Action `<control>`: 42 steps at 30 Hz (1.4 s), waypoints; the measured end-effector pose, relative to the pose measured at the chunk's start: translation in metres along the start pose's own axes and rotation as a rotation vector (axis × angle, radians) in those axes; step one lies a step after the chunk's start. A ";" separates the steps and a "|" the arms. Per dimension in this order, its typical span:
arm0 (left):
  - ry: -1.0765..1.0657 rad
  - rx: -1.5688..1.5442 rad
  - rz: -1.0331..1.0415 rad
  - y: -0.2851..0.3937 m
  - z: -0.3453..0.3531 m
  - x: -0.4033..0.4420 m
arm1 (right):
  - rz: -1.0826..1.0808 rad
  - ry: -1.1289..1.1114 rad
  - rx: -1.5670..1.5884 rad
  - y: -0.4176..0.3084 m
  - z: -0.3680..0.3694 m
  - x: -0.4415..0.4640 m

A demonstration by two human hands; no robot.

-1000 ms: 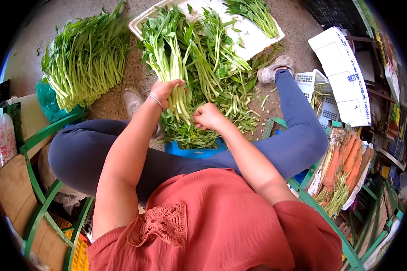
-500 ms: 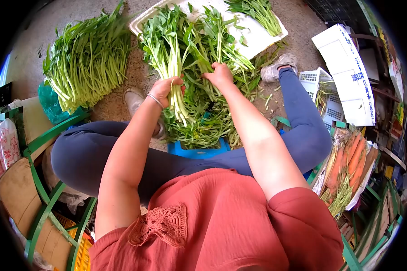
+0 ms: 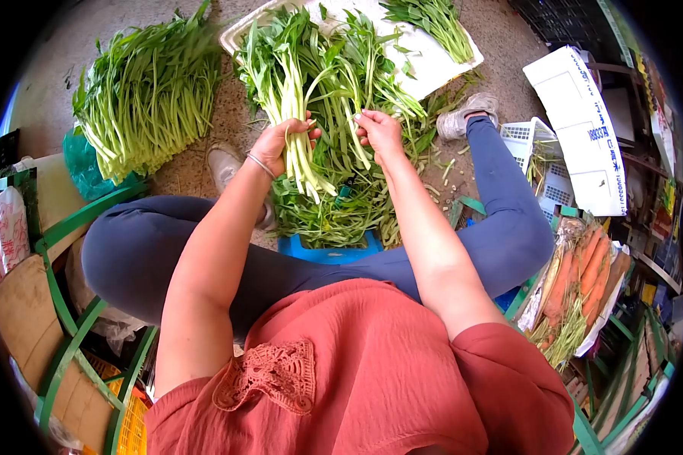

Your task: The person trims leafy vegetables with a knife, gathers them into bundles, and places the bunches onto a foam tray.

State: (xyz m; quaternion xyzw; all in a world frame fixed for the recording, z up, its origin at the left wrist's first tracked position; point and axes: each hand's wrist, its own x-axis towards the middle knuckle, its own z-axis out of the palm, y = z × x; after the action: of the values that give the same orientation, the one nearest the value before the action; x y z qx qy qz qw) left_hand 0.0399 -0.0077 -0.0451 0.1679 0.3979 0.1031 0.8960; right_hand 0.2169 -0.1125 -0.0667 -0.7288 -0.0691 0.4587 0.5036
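Observation:
My left hand (image 3: pixel 279 145) is closed around a bunch of water spinach (image 3: pixel 290 91), leaves pointing away from me and pale stem ends hanging below the fist. Just to the right, my right hand (image 3: pixel 379 135) pinches a water spinach stem (image 3: pixel 354 125) between thumb and fingers. Loose leaves and cut stems (image 3: pixel 319 216) lie heaped beneath both hands, over a blue container (image 3: pixel 331 253) whose front edge shows. Behind the hands, more water spinach rests on a white foam tray (image 3: pixel 432 72).
A large stack of water spinach (image 3: pixel 148 95) lies at the left beside a green plastic bag (image 3: pixel 87 171). On the right are a white basket (image 3: pixel 517 136), a white foam box (image 3: pixel 580 129) and carrots (image 3: pixel 577 273). Green metal frames (image 3: pixel 68 326) flank my legs.
My right hand has drawn back a little toward me and now pinches a stem clear of the pile. The left hand has turned slightly, swinging the stem ends to the right.

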 end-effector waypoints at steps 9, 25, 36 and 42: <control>-0.051 -0.015 -0.066 -0.003 0.003 0.002 | 0.109 -0.050 0.269 -0.013 0.008 -0.015; -0.054 0.061 -0.154 -0.008 0.001 0.006 | 0.227 -0.201 0.091 -0.039 0.051 -0.022; 0.024 0.122 -0.134 -0.003 0.001 0.004 | 0.400 -0.292 0.416 -0.021 0.043 -0.014; 0.093 0.142 -0.117 -0.009 -0.002 0.010 | -0.045 -0.211 0.004 -0.014 0.047 -0.048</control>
State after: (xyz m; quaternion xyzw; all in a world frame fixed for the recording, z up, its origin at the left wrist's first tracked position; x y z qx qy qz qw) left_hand 0.0457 -0.0126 -0.0572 0.2026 0.4544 0.0297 0.8669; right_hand 0.1599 -0.1010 -0.0305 -0.6736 -0.1372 0.5216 0.5053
